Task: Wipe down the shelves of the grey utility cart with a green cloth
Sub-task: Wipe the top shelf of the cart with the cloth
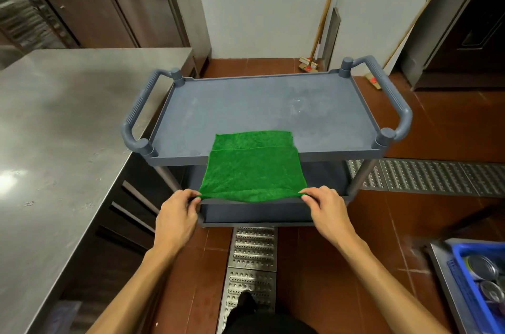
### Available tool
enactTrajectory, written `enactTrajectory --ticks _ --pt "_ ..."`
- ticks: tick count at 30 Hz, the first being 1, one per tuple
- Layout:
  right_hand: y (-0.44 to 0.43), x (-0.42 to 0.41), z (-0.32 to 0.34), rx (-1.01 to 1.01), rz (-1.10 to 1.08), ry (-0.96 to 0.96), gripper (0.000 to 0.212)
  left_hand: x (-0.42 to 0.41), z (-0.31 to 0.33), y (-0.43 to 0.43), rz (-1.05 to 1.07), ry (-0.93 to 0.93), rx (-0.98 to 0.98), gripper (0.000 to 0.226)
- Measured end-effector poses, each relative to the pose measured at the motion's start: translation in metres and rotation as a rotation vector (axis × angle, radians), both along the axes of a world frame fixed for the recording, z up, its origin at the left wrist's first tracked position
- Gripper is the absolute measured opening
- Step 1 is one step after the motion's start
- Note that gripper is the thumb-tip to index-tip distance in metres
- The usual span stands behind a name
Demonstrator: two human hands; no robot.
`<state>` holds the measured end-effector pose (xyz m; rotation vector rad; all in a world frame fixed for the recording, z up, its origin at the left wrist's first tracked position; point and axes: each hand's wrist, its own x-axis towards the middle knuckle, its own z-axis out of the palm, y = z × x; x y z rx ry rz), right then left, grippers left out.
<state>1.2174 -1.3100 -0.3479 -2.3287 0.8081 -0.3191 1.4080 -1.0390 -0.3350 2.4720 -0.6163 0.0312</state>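
The grey utility cart [246,107] stands in front of me with its top shelf bare except for the green cloth [252,167]. The cloth's far part lies flat on the shelf's near edge and the rest stretches toward me over the front rim. My left hand [177,213] pinches the cloth's near left corner. My right hand [325,210] pinches the near right corner. A lower shelf [259,213] shows under the cloth, partly hidden by it.
A long steel worktable [54,142] runs along the left, close to the cart's left handle. A blue crate of cans [481,276] sits at the lower right. Brooms [311,63] lean on the back wall. Metal drain grates [251,262] cross the red tile floor.
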Motion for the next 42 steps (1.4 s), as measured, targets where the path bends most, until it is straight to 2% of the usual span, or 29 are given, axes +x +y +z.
enactTrajectory --ticks 10,17,22,27,31,37,42 --pt "0.014 -0.025 0.014 -0.014 0.029 -0.180 0.016 -0.013 0.008 0.026 -0.110 -0.091 -0.159 0.011" --pt "0.005 -0.010 0.009 -0.028 0.016 -0.208 0.016 0.006 0.005 0.015 -0.149 -0.109 -0.166 0.011" --pt "-0.011 0.003 -0.023 0.093 -0.012 -0.076 0.016 0.013 -0.012 -0.004 -0.194 0.029 -0.056 0.010" --pt "-0.003 -0.006 -0.082 0.221 -0.016 0.138 0.016 -0.001 -0.060 -0.010 -0.139 0.250 0.099 0.008" --pt "0.021 -0.027 -0.127 0.340 0.020 0.264 0.017 -0.021 -0.100 0.001 -0.193 0.351 0.216 0.007" --pt "0.034 -0.060 -0.151 0.300 -0.005 0.401 0.019 -0.039 -0.134 0.007 -0.196 0.437 0.310 0.009" --pt "0.028 -0.058 -0.153 0.266 -0.027 0.398 0.020 -0.039 -0.140 -0.005 -0.221 0.421 0.318 0.011"
